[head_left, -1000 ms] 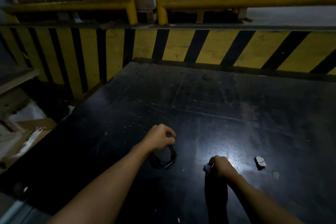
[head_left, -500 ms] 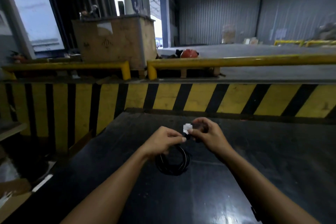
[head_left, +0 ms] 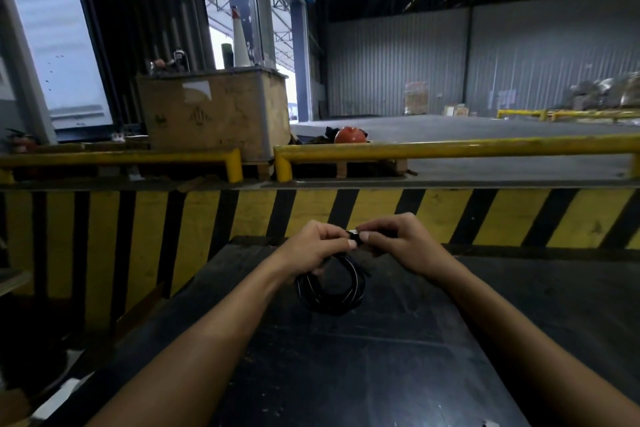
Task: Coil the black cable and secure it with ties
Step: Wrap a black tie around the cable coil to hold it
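Note:
The black cable (head_left: pixel 341 291) is wound into a small coil that hangs above the dark table (head_left: pixel 381 374). My left hand (head_left: pixel 313 248) grips the top of the coil. My right hand (head_left: pixel 401 243) pinches a small white tie (head_left: pixel 354 231) against the top of the coil, right beside my left fingertips. Both hands meet at the centre of the head view. The top of the coil is hidden by my fingers.
A yellow-and-black striped wall (head_left: pixel 433 215) rises just behind the table. Yellow guard rails (head_left: pixel 450 149) run above it. A wooden crate (head_left: pixel 211 114) and an orange helmet (head_left: pixel 349 135) sit beyond. Cardboard and scraps (head_left: pixel 52 399) lie at the lower left.
My right hand picked a white tie off the table and brought it to the coil. My left hand lifted the coil. The camera tilted up toward the warehouse.

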### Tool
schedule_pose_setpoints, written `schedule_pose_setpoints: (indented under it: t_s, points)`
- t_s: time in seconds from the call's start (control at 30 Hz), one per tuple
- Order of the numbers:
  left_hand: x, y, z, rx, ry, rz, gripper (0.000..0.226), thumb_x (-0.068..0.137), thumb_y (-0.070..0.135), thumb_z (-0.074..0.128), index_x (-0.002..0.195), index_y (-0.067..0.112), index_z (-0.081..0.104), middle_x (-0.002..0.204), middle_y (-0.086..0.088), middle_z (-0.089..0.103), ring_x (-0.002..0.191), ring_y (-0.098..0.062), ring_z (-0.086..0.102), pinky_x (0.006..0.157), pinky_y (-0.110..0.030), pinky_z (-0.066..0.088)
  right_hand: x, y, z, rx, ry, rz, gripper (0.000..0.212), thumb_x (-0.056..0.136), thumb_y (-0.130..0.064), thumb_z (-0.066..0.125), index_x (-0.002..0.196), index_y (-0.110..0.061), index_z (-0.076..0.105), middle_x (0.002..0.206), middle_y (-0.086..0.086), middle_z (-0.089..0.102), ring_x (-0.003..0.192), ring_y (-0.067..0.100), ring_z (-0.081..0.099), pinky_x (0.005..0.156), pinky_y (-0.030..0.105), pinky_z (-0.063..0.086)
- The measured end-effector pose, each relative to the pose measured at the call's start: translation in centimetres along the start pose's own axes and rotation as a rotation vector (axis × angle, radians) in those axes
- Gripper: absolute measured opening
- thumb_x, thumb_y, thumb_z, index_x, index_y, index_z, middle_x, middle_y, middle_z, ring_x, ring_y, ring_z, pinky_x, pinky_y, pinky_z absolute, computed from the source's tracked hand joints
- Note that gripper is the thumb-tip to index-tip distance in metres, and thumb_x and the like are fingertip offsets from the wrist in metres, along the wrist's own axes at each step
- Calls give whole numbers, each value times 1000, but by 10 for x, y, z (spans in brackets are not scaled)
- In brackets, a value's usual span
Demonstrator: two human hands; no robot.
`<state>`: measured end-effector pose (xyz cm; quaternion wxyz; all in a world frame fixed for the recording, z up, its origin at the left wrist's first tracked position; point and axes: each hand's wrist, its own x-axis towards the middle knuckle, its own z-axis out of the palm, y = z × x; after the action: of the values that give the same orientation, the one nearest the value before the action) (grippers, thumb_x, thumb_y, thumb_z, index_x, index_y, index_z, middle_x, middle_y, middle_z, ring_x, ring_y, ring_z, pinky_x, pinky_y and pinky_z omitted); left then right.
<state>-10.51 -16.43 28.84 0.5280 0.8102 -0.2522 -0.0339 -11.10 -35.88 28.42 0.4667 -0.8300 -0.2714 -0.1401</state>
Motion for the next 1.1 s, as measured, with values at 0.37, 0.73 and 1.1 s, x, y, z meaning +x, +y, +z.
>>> schedule_pose_setpoints:
  t_s: [0.37,0.73,1.1]
  points:
    - [-5,22,3,59,-48,4,16,90,14,60,95,2,70,54,4,53,37,-3,41,35,-19,30,-1,-11,-3,349,428,172,17,93,-23,54,89,-15,68,77,7,65,63,13,55,57,26,46]
    - [-14,10,10,-195,69,42,39,87,22,66,124,13,57,55,5,50,41,-4,41,37,-20,31,-21,-29,-8,-209,438,-3,14,91,-23,57,96,-17,69,68,-12,62,62,0,64,54,12,51]
    - [-13,16,23,-299,31,111,47,79,42,64,95,-2,70,69,-12,62,41,-6,44,38,-18,32,-35,-43,-3,206,219,196,21,91,-26,58,93,-11,73,80,8,71,75,18,67,67,29,55]
